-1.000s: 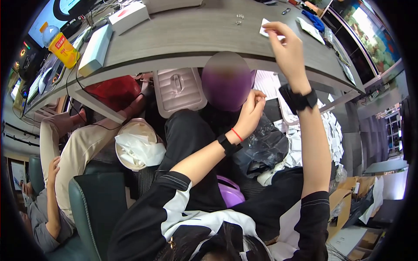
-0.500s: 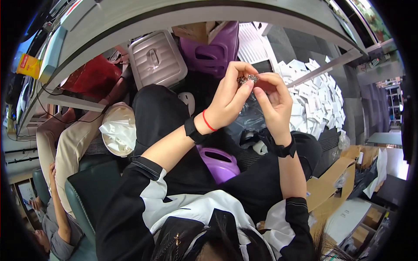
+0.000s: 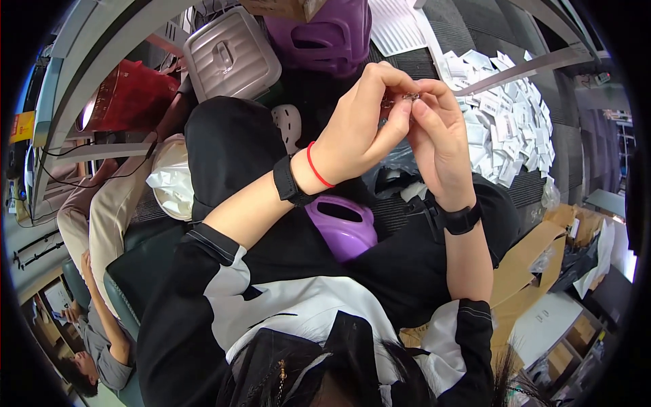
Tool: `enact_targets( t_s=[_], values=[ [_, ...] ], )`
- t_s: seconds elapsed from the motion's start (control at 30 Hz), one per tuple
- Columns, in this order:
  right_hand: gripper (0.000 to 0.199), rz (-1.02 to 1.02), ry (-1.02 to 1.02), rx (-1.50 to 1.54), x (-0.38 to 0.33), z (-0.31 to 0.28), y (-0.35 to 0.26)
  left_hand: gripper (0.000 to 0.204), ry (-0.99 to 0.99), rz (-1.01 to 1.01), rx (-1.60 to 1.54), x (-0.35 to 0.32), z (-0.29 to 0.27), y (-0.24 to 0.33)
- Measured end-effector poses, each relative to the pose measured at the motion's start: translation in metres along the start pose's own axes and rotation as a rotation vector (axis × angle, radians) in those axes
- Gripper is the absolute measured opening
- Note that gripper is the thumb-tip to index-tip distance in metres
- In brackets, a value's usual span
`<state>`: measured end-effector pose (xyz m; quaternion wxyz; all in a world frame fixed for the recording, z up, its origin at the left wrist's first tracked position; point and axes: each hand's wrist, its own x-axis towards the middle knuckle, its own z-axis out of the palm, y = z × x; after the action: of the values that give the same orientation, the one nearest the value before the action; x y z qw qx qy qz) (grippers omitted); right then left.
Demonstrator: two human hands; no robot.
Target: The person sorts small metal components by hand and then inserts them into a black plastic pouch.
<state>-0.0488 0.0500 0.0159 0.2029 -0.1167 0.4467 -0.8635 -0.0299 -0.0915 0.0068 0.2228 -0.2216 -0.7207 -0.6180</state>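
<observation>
Both hands are raised together above my lap, fingertips almost meeting. My left hand (image 3: 359,125), a red cord and black band at its wrist, has its fingers curled with thumb and forefinger pinched on a small, shiny, silvery-dark metal piece (image 3: 411,97). From the other side, my right hand (image 3: 442,139) pinches the same piece between thumb and fingertips. A black band is around that wrist too. Its size and my fingers hide most of the piece, so its kind cannot be made out. Part of it shows behind the left fingers.
Beyond my knees stand a lidded grey bin (image 3: 230,57) and a purple plastic container (image 3: 322,34). White packets (image 3: 505,122) are heaped at the right. Between my legs is a purple jug-like container (image 3: 342,227); a lined bucket (image 3: 169,182) stands left, near a seated person (image 3: 102,339). Cardboard (image 3: 525,268) lies right.
Both hands have moved up and slightly right in the picture, still pinching the small metal piece. The view has shifted; the desk edge shows less at the top.
</observation>
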Motion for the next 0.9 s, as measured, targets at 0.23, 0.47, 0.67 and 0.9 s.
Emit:
enact_targets(
  t_s=[0.23, 0.47, 0.67, 0.9],
  values=[
    [0.02, 0.063, 0.013, 0.143, 0.0, -0.003, 0.007, 0.018, 0.088, 0.139, 0.144, 0.005, -0.002, 0.0],
    [0.021, 0.128, -0.061, 0.282, -0.002, -0.01, 0.016, 0.019, 0.088, 0.114, 0.149, 0.003, -0.01, 0.004],
    [0.02, 0.093, -0.128, 0.224, -0.002, -0.011, 0.019, 0.019, 0.044, 0.133, 0.139, 0.0, -0.014, 0.004],
    [0.02, 0.105, -0.179, 0.205, -0.001, -0.012, 0.017, 0.021, 0.033, 0.185, 0.143, 0.0, -0.018, 0.005]
  ],
)
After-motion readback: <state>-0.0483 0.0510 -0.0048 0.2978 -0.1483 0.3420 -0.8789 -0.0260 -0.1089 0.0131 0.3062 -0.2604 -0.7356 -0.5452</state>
